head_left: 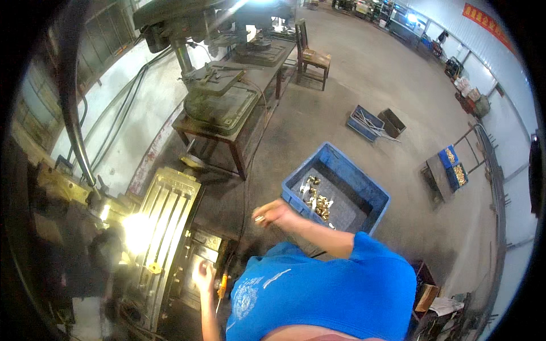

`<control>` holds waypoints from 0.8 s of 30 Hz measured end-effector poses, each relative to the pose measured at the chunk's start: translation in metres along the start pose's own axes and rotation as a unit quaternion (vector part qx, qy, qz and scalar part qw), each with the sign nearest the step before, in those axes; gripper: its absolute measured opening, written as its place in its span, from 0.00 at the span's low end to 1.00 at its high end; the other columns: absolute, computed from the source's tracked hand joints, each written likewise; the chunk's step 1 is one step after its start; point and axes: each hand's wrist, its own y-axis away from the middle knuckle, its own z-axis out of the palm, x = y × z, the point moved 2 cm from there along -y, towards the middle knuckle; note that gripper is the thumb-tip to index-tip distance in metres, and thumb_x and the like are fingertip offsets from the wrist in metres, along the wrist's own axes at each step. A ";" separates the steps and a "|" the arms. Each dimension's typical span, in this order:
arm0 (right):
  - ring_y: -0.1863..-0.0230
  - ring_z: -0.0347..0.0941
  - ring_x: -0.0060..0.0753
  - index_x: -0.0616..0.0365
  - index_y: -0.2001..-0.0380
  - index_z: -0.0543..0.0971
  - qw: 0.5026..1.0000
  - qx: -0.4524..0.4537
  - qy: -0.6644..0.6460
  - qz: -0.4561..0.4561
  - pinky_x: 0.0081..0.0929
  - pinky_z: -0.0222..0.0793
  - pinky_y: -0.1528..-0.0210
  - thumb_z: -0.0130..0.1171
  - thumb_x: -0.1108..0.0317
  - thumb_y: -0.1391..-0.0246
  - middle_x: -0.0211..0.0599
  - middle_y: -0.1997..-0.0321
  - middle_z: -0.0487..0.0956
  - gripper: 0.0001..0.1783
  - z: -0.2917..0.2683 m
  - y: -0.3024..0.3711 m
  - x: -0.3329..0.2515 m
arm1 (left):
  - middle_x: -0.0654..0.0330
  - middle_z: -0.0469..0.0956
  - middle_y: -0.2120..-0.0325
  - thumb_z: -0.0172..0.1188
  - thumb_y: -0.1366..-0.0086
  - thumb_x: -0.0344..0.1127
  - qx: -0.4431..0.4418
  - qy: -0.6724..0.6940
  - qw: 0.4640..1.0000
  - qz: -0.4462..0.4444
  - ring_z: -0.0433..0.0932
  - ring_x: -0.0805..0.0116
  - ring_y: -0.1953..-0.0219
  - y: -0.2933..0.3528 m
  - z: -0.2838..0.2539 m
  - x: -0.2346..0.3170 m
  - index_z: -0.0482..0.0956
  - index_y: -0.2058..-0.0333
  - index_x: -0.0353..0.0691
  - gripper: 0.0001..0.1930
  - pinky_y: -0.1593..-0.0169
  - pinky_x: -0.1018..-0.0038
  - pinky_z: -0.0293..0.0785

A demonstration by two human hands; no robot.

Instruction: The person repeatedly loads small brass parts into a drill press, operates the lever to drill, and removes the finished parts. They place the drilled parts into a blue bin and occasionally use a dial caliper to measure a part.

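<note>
My right hand (274,213) is closed around a small shiny metal part (260,219), by the near left side of a large blue bin (369,219). Inside that bin lies a loose heap of brass-coloured fittings (319,206). Lower down, my left hand (203,276) is raised beside the machine's slotted metal table (165,224); its fingers look smeared and I cannot make out anything in them. Next to the left wrist is a tool with an orange handle (222,284), probably a screwdriver. A small brass-coloured piece (154,267) sits on the slotted table.
A glaring lamp (137,233) lights the machine at left. Beyond it, drill presses stand on a metal bench (227,128), with a wooden chair (314,57) nearby. Smaller bins (365,122) rest on the floor. A cart (435,176) at right carries blue boxes of parts.
</note>
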 end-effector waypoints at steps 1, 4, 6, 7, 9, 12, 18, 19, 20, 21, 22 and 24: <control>0.78 0.70 0.21 0.63 0.70 0.81 0.999 0.046 0.025 0.010 0.18 0.66 0.78 0.60 0.74 0.63 0.32 0.76 0.78 0.11 -0.031 0.005 -0.003 | 0.51 0.78 0.72 0.59 0.50 0.29 0.017 -0.030 0.999 -0.011 0.77 0.55 0.68 0.015 -0.018 -0.012 0.76 0.64 0.37 0.11 0.64 0.67 0.73; 0.76 0.75 0.34 0.64 0.74 0.80 0.888 0.152 0.405 -0.153 0.27 0.69 0.76 0.59 0.68 0.63 0.42 0.74 0.80 0.11 -0.135 0.025 0.012 | 0.50 0.79 0.72 0.55 0.52 0.29 -0.094 -0.232 0.961 -0.115 0.78 0.54 0.67 0.065 -0.049 -0.036 0.78 0.64 0.39 0.14 0.61 0.65 0.73; 0.73 0.76 0.44 0.64 0.75 0.80 0.785 0.202 0.577 -0.101 0.33 0.71 0.71 0.58 0.63 0.65 0.48 0.72 0.79 0.15 -0.165 0.034 0.025 | 0.50 0.79 0.72 0.53 0.52 0.29 -0.155 -0.248 0.942 -0.162 0.79 0.56 0.67 0.088 -0.049 -0.035 0.79 0.64 0.38 0.14 0.60 0.66 0.73; 0.70 0.75 0.48 0.64 0.75 0.79 0.786 0.246 0.566 0.045 0.35 0.71 0.67 0.58 0.60 0.66 0.51 0.70 0.79 0.17 -0.163 0.040 0.022 | 0.49 0.79 0.71 0.53 0.52 0.30 -0.198 -0.246 0.928 -0.199 0.79 0.56 0.66 0.098 -0.050 -0.026 0.79 0.63 0.38 0.15 0.59 0.66 0.73; 0.64 0.75 0.51 0.64 0.74 0.79 0.769 0.267 0.552 0.179 0.38 0.71 0.62 0.58 0.56 0.68 0.54 0.66 0.78 0.21 -0.174 0.045 0.036 | 0.48 0.79 0.70 0.55 0.51 0.32 -0.205 -0.197 0.918 -0.278 0.79 0.58 0.64 0.109 -0.042 -0.048 0.78 0.62 0.35 0.16 0.58 0.68 0.72; 0.56 0.71 0.48 0.48 0.73 0.81 0.751 0.251 0.581 0.189 0.37 0.68 0.55 0.52 0.53 0.61 0.46 0.64 0.77 0.16 -0.224 0.047 0.093 | 0.52 0.78 0.62 0.57 0.48 0.35 -0.234 -0.191 0.903 -0.305 0.77 0.57 0.58 0.091 -0.038 -0.017 0.77 0.58 0.42 0.17 0.54 0.66 0.71; 0.62 0.75 0.47 0.62 0.71 0.79 0.774 0.253 0.570 0.108 0.38 0.70 0.60 0.58 0.57 0.71 0.49 0.67 0.78 0.22 -0.156 0.043 0.005 | 0.50 0.78 0.67 0.59 0.50 0.40 -0.204 -0.292 0.905 -0.231 0.77 0.53 0.62 0.101 -0.034 -0.001 0.78 0.62 0.43 0.16 0.58 0.63 0.72; 0.63 0.75 0.46 0.61 0.71 0.80 0.813 0.253 0.523 0.032 0.38 0.70 0.61 0.58 0.58 0.70 0.48 0.68 0.78 0.21 -0.143 0.042 -0.007 | 0.50 0.79 0.68 0.59 0.50 0.40 -0.189 -0.293 0.912 -0.214 0.77 0.52 0.63 0.093 -0.032 0.003 0.78 0.64 0.42 0.15 0.58 0.62 0.72; 0.64 0.75 0.46 0.60 0.71 0.80 0.847 0.237 0.474 -0.041 0.38 0.70 0.62 0.59 0.59 0.70 0.47 0.69 0.78 0.20 -0.129 0.039 -0.016 | 0.49 0.79 0.69 0.59 0.50 0.40 -0.172 -0.294 0.918 -0.203 0.77 0.51 0.63 0.088 -0.031 0.006 0.78 0.65 0.42 0.14 0.59 0.62 0.72; 0.66 0.75 0.46 0.57 0.70 0.80 0.815 0.176 0.541 -0.109 0.37 0.70 0.62 0.60 0.59 0.68 0.46 0.70 0.78 0.18 -0.111 0.025 -0.019 | 0.51 0.78 0.76 0.62 0.50 0.42 -0.125 -0.286 0.940 -0.134 0.78 0.53 0.70 0.085 -0.033 -0.002 0.78 0.68 0.40 0.14 0.66 0.64 0.72; 0.64 0.75 0.46 0.55 0.67 0.80 0.796 0.088 0.555 -0.226 0.37 0.70 0.62 0.59 0.58 0.68 0.46 0.67 0.79 0.21 -0.086 0.019 -0.024 | 0.51 0.77 0.79 0.62 0.50 0.41 -0.127 -0.268 0.951 -0.088 0.77 0.53 0.74 0.076 -0.036 0.013 0.78 0.69 0.40 0.13 0.69 0.64 0.71; 0.60 0.74 0.47 0.55 0.61 0.78 0.864 -0.058 0.487 -0.113 0.36 0.70 0.58 0.58 0.61 0.74 0.48 0.62 0.78 0.28 -0.014 -0.004 -0.016 | 0.52 0.73 0.86 0.63 0.49 0.38 -0.078 -0.207 0.975 0.032 0.75 0.58 0.82 0.063 -0.044 0.038 0.77 0.71 0.40 0.10 0.77 0.67 0.67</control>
